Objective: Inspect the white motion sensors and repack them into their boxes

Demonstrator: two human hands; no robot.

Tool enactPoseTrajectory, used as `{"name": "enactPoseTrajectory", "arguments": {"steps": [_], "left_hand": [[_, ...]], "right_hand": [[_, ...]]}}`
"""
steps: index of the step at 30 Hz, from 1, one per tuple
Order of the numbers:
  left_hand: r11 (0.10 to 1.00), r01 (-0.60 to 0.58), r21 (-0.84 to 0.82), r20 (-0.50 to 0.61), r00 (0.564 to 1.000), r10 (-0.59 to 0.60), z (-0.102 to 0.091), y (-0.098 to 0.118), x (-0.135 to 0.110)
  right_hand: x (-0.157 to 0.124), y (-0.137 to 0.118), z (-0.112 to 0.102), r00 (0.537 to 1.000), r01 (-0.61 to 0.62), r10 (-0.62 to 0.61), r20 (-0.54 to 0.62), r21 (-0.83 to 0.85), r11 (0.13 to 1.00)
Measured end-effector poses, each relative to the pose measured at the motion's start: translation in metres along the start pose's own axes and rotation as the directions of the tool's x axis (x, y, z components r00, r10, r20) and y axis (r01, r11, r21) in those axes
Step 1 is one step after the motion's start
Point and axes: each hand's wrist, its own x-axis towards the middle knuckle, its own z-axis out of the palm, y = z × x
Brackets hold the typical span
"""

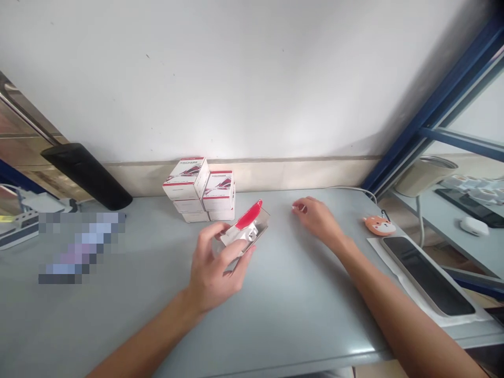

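- In front of the boxes point(199, 191), on the grey table point(129, 325), the left hand point(214, 270) grips a clear plastic pack point(246, 228), its fingers curled together around the lower part.
- Inside the pack lie a red piece point(249, 215) at the upper end and a silver part point(244, 232); what they are cannot be told.
- The pack looks light and stiff, but its thin shell may be slippery and may dent. Its flat sides, away from the red end, seem the surest hold.
- Its long axis runs diagonally, with the red end pointing up and to the right of the boxes. Whether the lower end touches the table is hidden.
- To the right of the boxes, the right hand point(317, 220) lies empty on the table, fingers loosely curled and close together.
- Farther right lie an orange fox toy point(380, 226) and a phone point(427, 275) on a white sheet point(394, 273).
- Left of the boxes, a black tube point(86, 176) leans by the wall.
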Motion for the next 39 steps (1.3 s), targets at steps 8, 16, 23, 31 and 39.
{"name": "enactPoseTrajectory", "arguments": {"steps": [8, 16, 23, 31, 39], "left_hand": [[0.999, 0.007, 0.051, -0.011, 1.000, -0.006, 0.000, 0.002, -0.001], [0.999, -0.039, 0.035, 0.016, 0.999, 0.039, 0.000, 0.000, -0.006], [0.998, -0.054, 0.020, 0.018, 0.998, 0.054, -0.002, 0.002, -0.003], [0.995, 0.096, 0.001, -0.052, 0.994, -0.096, 0.001, -0.001, -0.005], [0.991, 0.102, -0.085, -0.050, 0.993, -0.106, 0.002, 0.001, -0.006]], "right_hand": [[-0.053, -0.082, -0.034, 0.595, 0.744, -0.635, -0.492, 0.037, 0.668], [-0.050, -0.077, -0.015, 0.596, 0.735, -0.735, -0.323, -0.148, 0.662], [-0.055, -0.081, -0.020, 0.602, 0.727, -0.748, -0.278, -0.196, 0.658], [-0.056, -0.078, -0.009, 0.578, 0.752, -0.723, -0.379, -0.097, 0.652], [-0.055, -0.080, -0.006, 0.607, 0.745, -0.706, -0.365, -0.045, 0.665]]}}
